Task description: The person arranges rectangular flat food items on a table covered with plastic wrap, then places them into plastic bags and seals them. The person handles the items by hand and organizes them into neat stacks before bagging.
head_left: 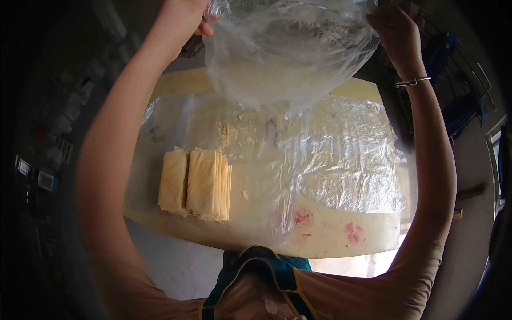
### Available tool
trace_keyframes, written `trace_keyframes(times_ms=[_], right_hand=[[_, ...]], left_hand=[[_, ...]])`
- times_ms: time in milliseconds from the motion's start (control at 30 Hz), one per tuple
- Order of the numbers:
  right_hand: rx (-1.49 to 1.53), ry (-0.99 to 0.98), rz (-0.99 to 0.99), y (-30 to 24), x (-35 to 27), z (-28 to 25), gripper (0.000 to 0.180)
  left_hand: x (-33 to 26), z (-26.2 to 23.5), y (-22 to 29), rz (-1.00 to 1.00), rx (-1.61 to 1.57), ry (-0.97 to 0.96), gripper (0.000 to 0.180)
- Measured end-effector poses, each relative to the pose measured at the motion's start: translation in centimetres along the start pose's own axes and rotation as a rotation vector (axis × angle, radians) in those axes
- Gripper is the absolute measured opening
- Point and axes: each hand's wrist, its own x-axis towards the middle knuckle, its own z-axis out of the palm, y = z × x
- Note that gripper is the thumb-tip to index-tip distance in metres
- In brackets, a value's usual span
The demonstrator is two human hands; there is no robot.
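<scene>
A clear plastic bag (282, 48) hangs in the air above the table, stretched between both hands. My left hand (184, 18) pinches its upper left edge, and my right hand (394, 32), with a metal bangle on the wrist, grips its upper right edge. Below it on the cream table (330, 245) lie two stacks of pale yellow folded sheets (197, 184), side by side at the left. They rest on a spread-out clear plastic sheet (341, 160) that covers most of the tabletop.
Pale crumbs (234, 133) are scattered on the plastic behind the stacks. Pink stains (352, 233) mark the table near its front edge. Dark clutter stands at the far left, and a rack with blue items (453, 64) is at the right.
</scene>
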Motion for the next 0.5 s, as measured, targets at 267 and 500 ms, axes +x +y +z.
trace_keyframes(times_ms=[267,500], right_hand=[[0.708,0.282,0.151,-6.2,-17.4,3.2,0.029],[1.437,-0.435,1.369,-14.3,-33.4,18.3,0.084]], left_hand=[[3.9,-3.3,4.5,-0.083,-0.552,0.129,0.022],[5.0,-16.2,8.1,-0.106,-0.726,0.315,0.016]])
